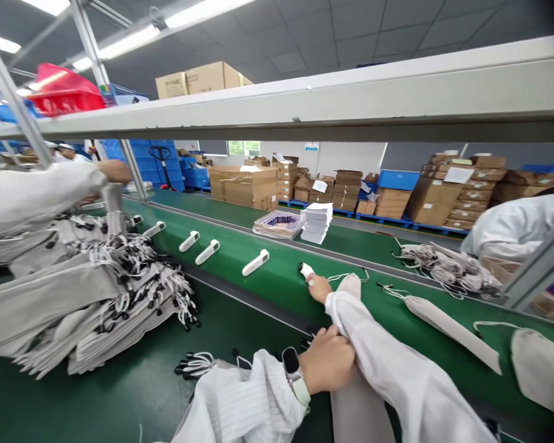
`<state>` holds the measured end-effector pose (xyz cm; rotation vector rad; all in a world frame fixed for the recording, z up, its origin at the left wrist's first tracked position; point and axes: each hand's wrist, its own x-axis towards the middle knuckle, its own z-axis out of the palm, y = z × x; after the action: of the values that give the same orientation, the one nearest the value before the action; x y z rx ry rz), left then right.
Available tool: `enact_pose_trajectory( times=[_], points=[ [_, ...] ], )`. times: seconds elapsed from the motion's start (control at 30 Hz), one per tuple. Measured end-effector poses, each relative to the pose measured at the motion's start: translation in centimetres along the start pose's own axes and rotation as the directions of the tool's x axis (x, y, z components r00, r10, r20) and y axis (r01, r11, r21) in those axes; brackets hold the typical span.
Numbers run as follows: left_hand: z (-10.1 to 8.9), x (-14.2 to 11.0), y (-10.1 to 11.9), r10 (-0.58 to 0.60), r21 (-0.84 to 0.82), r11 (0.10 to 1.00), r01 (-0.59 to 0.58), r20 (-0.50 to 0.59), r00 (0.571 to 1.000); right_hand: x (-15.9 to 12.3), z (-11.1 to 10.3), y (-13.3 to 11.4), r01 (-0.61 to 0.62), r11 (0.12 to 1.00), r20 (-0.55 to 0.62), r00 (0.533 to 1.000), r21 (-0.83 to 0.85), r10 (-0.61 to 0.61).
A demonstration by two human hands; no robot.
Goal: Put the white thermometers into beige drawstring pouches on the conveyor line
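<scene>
On the green belt, my right hand (320,289) is closed around a white handheld device (306,269) with a black end. Nearer to me, my left hand (330,360), with a watch on its wrist, grips a grey cloth drawstring pouch (361,409) that hangs below the fist. Its fingers are curled, and the pouch's mouth is hidden. Several similar devices lie spaced along the belt to the left, the nearest white device (255,263) among them. Just past my right wrist lies another grey pouch (349,285), partly covered by my sleeve.
A large heap of grey pouches (87,289) covers the left table, beside a co-worker's sleeve (37,194). Filled-looking pouches (452,329) lie on the belt at right. Paper stacks (316,223) stand beyond it. A white shelf (305,104) crosses overhead. Another person (512,227) is at right.
</scene>
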<state>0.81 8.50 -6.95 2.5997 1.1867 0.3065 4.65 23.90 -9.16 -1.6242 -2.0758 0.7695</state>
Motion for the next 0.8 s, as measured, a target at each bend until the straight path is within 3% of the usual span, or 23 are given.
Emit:
enact_pose_trajectory(
  times=[0.13,0.2,0.23,0.27,0.33,0.43,0.57,0.63,0.7,0.8],
  points=[
    [-0.7,0.5,0.3,0.014,-0.017,1.0,-0.015,-0.02,1.0,-3.2,-4.0,3.1,0.021,0.944,0.016,0.999,0.33,-0.028],
    [-1.0,0.6,0.5,0.025,-0.083,0.996,-0.029,-0.046,0.999,-5.9,-6.6,4.3,0.069,0.69,-0.015,0.996,0.72,-0.083],
    [-1.2,0.6,0.6,0.024,-0.121,0.992,-0.031,-0.066,0.998,-7.3,-7.9,4.7,0.063,0.582,-0.021,0.997,0.811,-0.08],
    [-1.3,0.7,0.7,0.016,-0.156,0.987,-0.03,-0.088,0.996,-8.8,-9.0,4.9,0.048,0.512,-0.015,0.998,0.858,-0.068],
    [-1.5,0.6,0.9,-0.001,-0.206,0.978,-0.027,-0.132,0.991,-11.4,-10.8,5.0,0.018,0.468,0.005,0.999,0.883,-0.047],
    [-1.5,0.5,1.1,0.024,-0.266,0.961,-0.076,-0.195,0.981,-13.8,-11.6,4.7,0.0,0.474,0.021,0.999,0.88,-0.039],
    [-1.2,0.4,1.1,0.054,-0.327,0.932,-0.157,-0.303,0.951,-13.9,-10.5,4.9,0.025,0.497,0.01,0.998,0.867,-0.068],
    [-1.0,0.4,1.0,-0.001,-0.34,0.931,-0.133,-0.368,0.93,-13.4,-9.8,5.2,0.094,0.601,0.011,0.985,0.794,-0.17],
    [-1.0,0.5,0.9,-0.075,-0.346,0.935,-0.078,-0.406,0.911,-13.2,-9.0,5.4,0.155,0.731,0.1,0.951,0.664,-0.293],
    [-1.4,0.6,0.8,-0.131,-0.358,0.933,-0.025,-0.405,0.905,-13.5,-8.1,5.2,0.096,0.867,0.301,0.914,0.49,-0.271]
  ],
)
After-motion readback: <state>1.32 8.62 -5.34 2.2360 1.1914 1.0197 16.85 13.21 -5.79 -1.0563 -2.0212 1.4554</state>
